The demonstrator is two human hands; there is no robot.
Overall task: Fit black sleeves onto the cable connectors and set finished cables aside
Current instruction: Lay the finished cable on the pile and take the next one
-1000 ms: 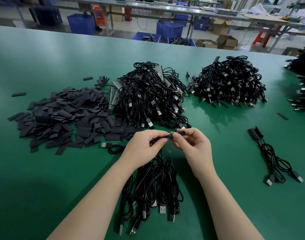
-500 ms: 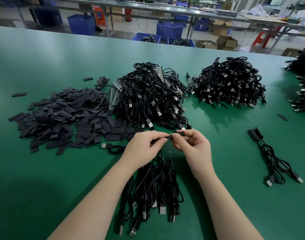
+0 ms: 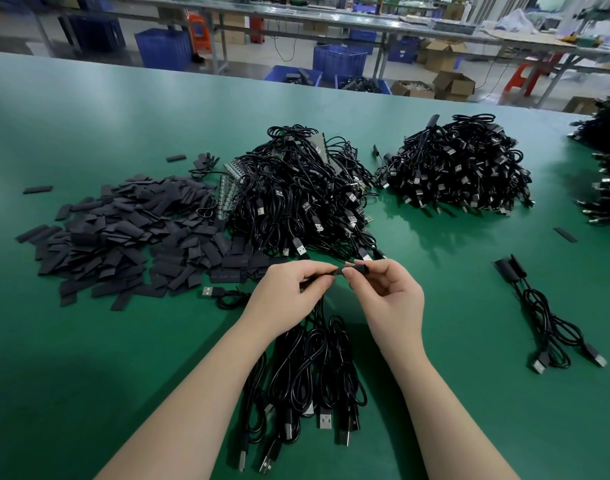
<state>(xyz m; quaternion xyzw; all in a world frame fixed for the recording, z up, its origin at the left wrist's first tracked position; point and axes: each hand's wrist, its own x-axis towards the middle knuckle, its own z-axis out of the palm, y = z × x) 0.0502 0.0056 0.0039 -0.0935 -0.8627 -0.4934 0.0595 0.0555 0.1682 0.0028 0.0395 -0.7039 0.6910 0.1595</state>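
Left hand: the left hand (image 3: 289,292) pinches the cable end between thumb and forefinger, just at 9 o'clock of the sleeve; its other fingers curl under.
Right hand: the right hand (image 3: 388,296) pinches the sleeve (image 3: 357,270) at thumb and fingertips, with the sleeve's open mouth turned toward the left hand.
Change: over the last second the two hands have scarcely shifted; the sleeve sits at the same spot and the gap between the pinches looks a touch narrower. By that, the slide-on appears slow or only starting, not finished.
Task state: the connector itself is hidden between the fingertips, so how far it is inside cannot be told. The cable hangs from the left hand into the bundle (image 3: 307,382) at 6 o'clock.
Supplies: loose sleeves lie in a sleeve pile (image 3: 123,233) at 10 o'clock; unsleeved stock is the cable heap (image 3: 296,195) at 12 o'clock, a second heap (image 3: 459,168) at 1 o'clock.
Finished: two done cables (image 3: 545,317) lie well apart at 3 o'clock.
Open room: bare table (image 3: 71,341) stretches at 8 o'clock, and more at 4 o'clock between the right forearm and the done cables; a set-aside sweep to 3 o'clock looks unobstructed.
Edges: the far table edge runs at 12 o'clock, well beyond the heaps; the near edge is out of view.
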